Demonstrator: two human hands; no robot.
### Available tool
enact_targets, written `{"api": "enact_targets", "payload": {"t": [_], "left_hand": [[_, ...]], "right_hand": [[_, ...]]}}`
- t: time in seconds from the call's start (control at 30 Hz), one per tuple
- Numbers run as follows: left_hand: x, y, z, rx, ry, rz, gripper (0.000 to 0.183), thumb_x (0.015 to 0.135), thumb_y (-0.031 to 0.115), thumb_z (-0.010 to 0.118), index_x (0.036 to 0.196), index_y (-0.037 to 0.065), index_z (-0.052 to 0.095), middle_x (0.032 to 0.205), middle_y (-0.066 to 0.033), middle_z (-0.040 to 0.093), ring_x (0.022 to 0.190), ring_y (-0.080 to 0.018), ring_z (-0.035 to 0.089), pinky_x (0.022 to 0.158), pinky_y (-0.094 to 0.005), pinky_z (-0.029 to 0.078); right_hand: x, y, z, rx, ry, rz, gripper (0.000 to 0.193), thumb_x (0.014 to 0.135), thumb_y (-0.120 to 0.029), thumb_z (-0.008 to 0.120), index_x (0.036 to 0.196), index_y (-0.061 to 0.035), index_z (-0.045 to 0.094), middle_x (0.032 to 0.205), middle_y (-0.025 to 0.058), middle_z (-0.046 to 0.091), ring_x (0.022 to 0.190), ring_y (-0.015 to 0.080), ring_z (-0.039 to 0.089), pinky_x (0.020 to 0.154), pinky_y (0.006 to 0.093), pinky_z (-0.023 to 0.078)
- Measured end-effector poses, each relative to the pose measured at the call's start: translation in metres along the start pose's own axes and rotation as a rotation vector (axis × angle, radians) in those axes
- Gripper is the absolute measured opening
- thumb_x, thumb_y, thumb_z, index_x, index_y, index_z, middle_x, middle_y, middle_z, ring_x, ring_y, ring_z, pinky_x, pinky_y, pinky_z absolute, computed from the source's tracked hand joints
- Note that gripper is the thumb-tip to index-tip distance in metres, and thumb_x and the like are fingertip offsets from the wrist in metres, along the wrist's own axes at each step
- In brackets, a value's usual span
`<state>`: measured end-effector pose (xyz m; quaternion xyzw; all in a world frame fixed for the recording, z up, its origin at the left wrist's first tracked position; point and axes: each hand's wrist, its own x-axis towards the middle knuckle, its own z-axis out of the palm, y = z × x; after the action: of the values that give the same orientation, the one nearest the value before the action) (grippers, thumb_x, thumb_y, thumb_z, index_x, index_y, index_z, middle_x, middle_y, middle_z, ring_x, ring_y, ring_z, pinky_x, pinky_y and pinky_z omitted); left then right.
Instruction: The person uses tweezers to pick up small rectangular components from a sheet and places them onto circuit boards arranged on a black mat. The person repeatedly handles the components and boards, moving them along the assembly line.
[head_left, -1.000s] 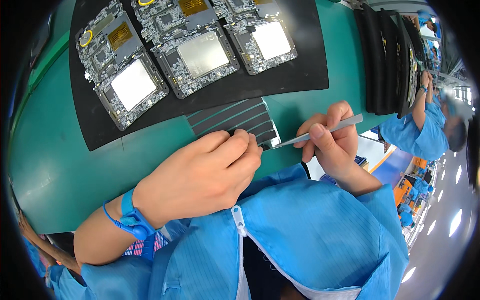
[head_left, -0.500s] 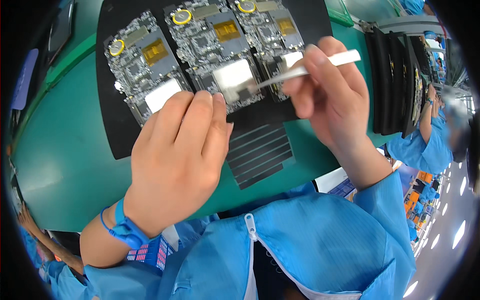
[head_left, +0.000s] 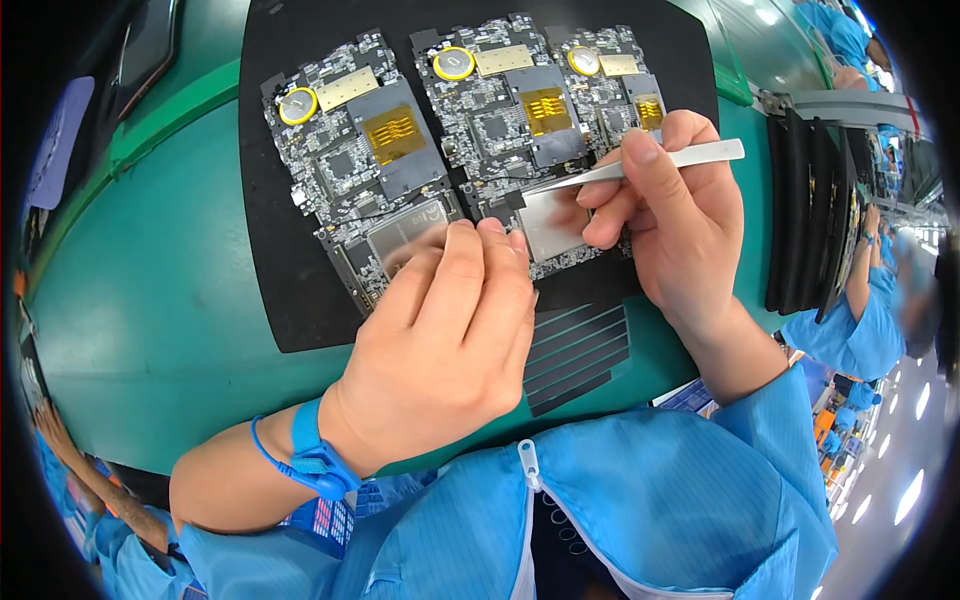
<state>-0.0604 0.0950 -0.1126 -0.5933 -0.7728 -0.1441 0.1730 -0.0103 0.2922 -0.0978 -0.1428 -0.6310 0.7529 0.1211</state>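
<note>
Head view: nearest us, a blue wrist strap point(head_left: 318, 468) circles the left wrist beside a blue jacket point(head_left: 660, 475). We see the left hand point(head_left: 440, 330) with fingers bent and bunched at the near ends of the left board point(head_left: 345, 160) and middle board point(head_left: 493, 125); whether it grips anything we cannot tell. The right hand point(head_left: 688, 205) pinches metal tweezers point(head_left: 705, 153) between thumb and fingers, their tips beside a small black piece point(head_left: 514, 200) on the middle board; we cannot confirm contact. Off the mat's near edge we find parallel dark strips point(head_left: 580, 355), partly behind the left hand.

The black mat point(head_left: 300, 310) carries these boards and the right board point(head_left: 610, 95), whose near part the right hand covers. We note fine print, too small to read, on the left board's silver plate point(head_left: 395, 240). Yellow-ringed coin cells sit toward the mat's far edge. Beneath lies a green bench point(head_left: 190, 320); upright black panels point(head_left: 795, 215) line its right side. Beyond these we see a co-worker's blue sleeve point(head_left: 855, 310) and bright lights.
</note>
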Motion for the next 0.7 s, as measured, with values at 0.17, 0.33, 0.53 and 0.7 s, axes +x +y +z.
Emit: {"api": "enact_targets", "payload": {"t": [0.17,0.33,0.53,0.7], "left_hand": [[0.0,-0.0004,-0.0001,0.029,0.001,0.005,0.035,0.071,0.011,0.067,0.102,-0.006,0.065,0.099,-0.0178,0.063,0.091,-0.0288,0.061,0.072,-0.0345,0.051],[0.0011,-0.0005,-0.0009,0.024,-0.006,0.003,0.035,0.071,0.011,0.067,0.102,-0.006,0.065,0.099,-0.0178,0.063,0.091,-0.0289,0.061,0.072,-0.0345,0.051],[0.0019,-0.0009,-0.0012,0.023,-0.002,0.006,0.034,0.071,0.011,0.068,0.101,-0.006,0.065,0.098,-0.0176,0.063,0.091,-0.0288,0.061,0.072,-0.0346,0.051],[0.0008,-0.0005,-0.0002,0.04,0.002,0.018,0.033,0.071,0.011,0.067,0.1,-0.006,0.066,0.098,-0.0174,0.063,0.091,-0.0284,0.061,0.071,-0.0345,0.051]], "right_hand": [[0.0002,0.0032,0.0011,-0.033,0.005,-0.037,0.019,0.096,-0.011,0.053,0.096,-0.006,0.034,0.073,0.0147,0.063,0.054,0.0168,0.064,0.048,0.0226,0.051],[0.0008,0.0044,-0.0002,-0.004,-0.005,-0.047,0.02,0.096,-0.011,0.053,0.098,-0.0061,0.034,0.073,0.0146,0.063,0.054,0.0171,0.064,0.047,0.0227,0.051],[-0.0005,0.0033,0.0014,0.0,0.009,-0.035,0.021,0.096,-0.012,0.053,0.097,-0.0062,0.033,0.072,0.0144,0.063,0.055,0.0173,0.065,0.047,0.0225,0.05],[-0.0005,0.0035,0.0003,-0.012,-0.004,-0.044,0.021,0.096,-0.012,0.053,0.096,-0.0063,0.032,0.072,0.0141,0.063,0.055,0.0171,0.065,0.047,0.0219,0.05]]}}
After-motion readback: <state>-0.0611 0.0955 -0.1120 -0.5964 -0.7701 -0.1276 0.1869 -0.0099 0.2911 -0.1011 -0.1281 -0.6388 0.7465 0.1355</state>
